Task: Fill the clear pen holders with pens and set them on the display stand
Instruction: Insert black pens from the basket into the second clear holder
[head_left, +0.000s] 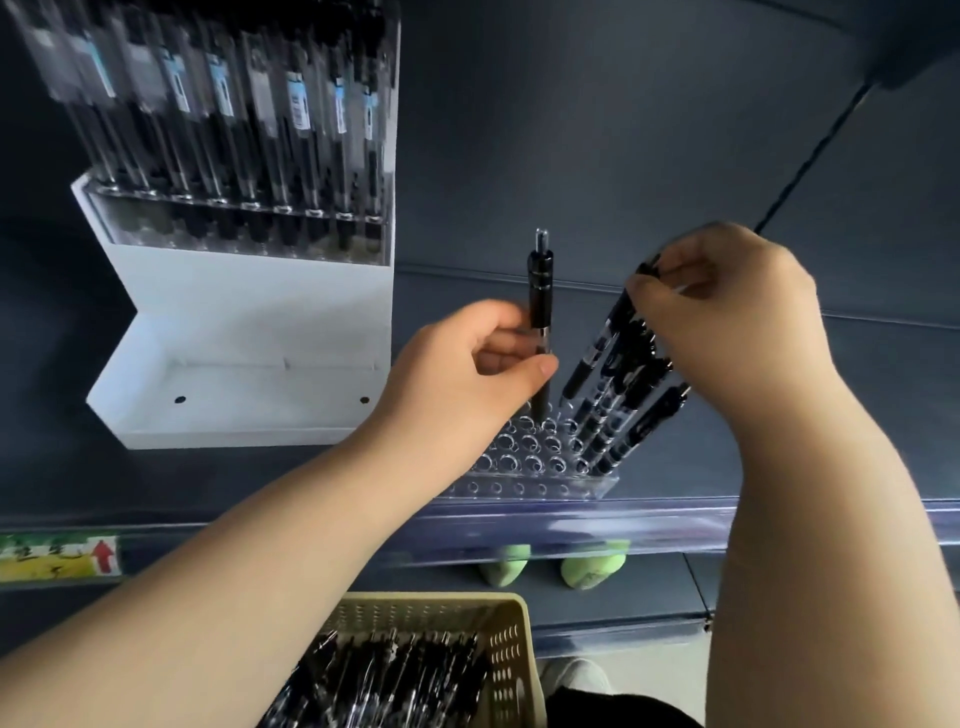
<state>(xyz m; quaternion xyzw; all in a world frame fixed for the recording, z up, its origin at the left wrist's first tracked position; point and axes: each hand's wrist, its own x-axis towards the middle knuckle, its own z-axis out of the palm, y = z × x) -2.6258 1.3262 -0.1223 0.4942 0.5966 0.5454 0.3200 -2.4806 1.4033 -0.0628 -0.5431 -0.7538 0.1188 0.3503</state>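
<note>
Beige perforated basket (511, 654) nearest, holds a loose heap of black click pens (395, 675). Left hand (467, 374) pinches one upright pen (540, 312) mid-barrel, tip at a back-row hole of the clear pen holder (519, 488); whether it is seated is hard to tell. Right hand (737, 322) pinches the top ends of a leaning pen bunch (623, 374) standing in the holder's right side. Most holes are unfilled. The holder sits on the dark shelf (779, 426), just right of the white display stand (249, 322); a filled holder (239, 218) is on its upper tier, lower tier bare. Pens likely light, stiff, slick: grip mid-barrel. Holder rigid, probably tippy loaded: lift by the base ends.
</note>
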